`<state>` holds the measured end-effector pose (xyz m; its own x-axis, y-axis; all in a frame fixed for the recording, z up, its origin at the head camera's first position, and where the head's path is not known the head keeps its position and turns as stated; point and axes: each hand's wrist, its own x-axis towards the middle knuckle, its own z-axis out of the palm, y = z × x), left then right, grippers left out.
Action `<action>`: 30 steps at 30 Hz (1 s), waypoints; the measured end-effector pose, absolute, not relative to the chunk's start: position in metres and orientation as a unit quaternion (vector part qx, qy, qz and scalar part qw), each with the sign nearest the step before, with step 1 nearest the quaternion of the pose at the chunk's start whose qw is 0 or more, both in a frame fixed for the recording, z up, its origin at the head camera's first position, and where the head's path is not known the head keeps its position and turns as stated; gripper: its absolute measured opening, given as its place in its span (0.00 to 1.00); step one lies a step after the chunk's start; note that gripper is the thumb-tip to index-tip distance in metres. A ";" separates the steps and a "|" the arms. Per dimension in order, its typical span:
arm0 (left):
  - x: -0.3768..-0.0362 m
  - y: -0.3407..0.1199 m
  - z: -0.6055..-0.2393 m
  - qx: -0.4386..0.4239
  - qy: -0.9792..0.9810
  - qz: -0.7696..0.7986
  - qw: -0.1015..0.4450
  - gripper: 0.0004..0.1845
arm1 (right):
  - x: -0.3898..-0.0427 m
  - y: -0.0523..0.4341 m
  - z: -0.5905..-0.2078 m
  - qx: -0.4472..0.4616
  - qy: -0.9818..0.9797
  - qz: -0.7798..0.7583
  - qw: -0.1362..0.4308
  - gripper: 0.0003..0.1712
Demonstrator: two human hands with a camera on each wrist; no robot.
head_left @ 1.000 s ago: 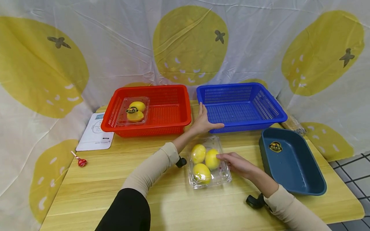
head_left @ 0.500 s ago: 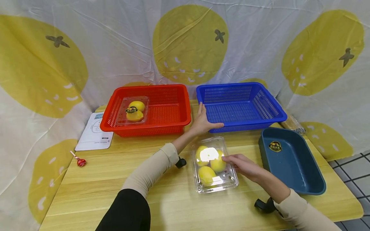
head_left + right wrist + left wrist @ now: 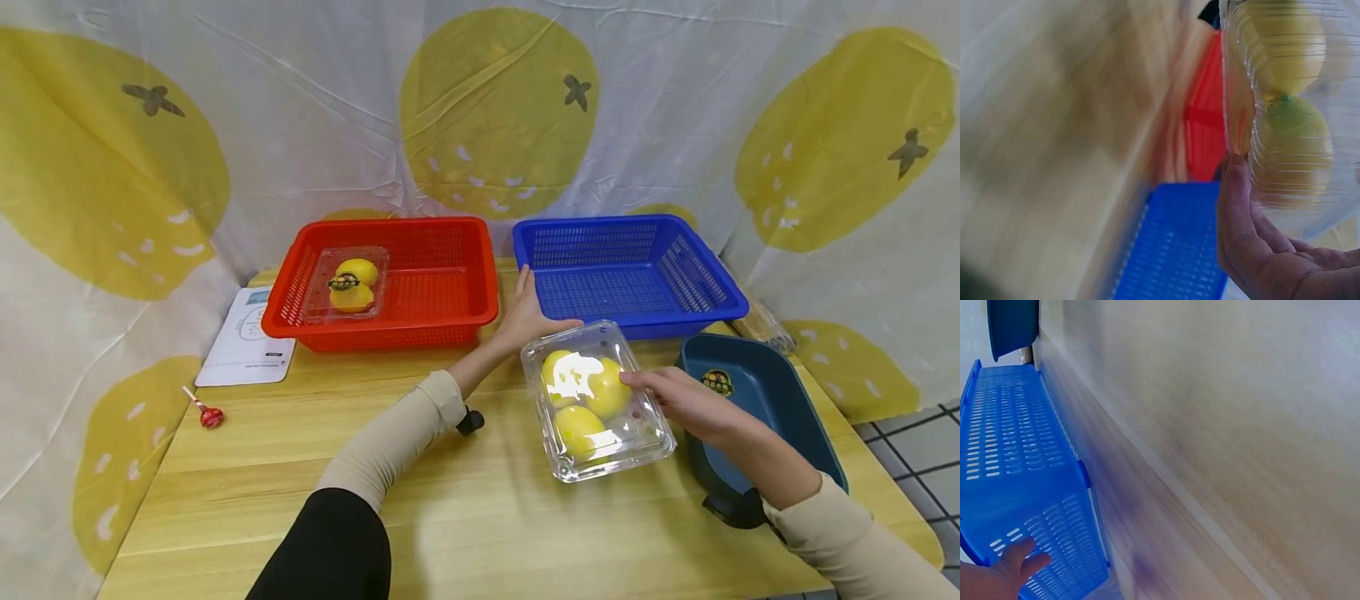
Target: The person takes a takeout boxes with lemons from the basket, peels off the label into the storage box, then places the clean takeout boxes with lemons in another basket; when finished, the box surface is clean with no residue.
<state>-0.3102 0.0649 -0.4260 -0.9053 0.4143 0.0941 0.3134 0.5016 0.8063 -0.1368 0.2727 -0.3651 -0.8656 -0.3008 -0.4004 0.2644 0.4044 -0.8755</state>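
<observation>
A clear plastic clamshell box [image 3: 597, 402] with three yellow lemons inside is lifted off the wooden table [image 3: 300, 467], tilted. My right hand [image 3: 686, 402] grips its right side, thumb on top; the right wrist view shows my fingers [image 3: 1241, 225] curled under the box [image 3: 1291, 112]. My left hand [image 3: 525, 315] rests flat against the near left corner of the blue basket [image 3: 626, 271], fingers straight. The left wrist view shows those fingers [image 3: 1007, 569] touching the basket wall [image 3: 1035, 506].
A red basket [image 3: 427, 283] at the back left holds another clear box of lemons [image 3: 348, 282]. A dark blue tray [image 3: 780, 408] sits at the right edge. A white card [image 3: 247, 342] and a red lollipop [image 3: 210, 415] lie at the left. A printed curtain hangs behind.
My right hand has lifted the clear lemon box off the table and carried it rightward and up, toward the blue basket. My left hand has stayed on the basket corner.
</observation>
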 end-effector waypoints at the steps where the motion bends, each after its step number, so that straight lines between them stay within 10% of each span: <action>1: -0.311 0.065 -0.426 0.215 0.865 0.450 0.052 0.69 | -0.139 0.275 -0.361 -0.008 0.800 -0.540 0.259 0.25; 30: -0.307 0.064 -0.426 0.196 0.859 0.464 0.087 0.70 | -0.263 0.359 -0.297 0.015 0.837 -0.496 0.230 0.50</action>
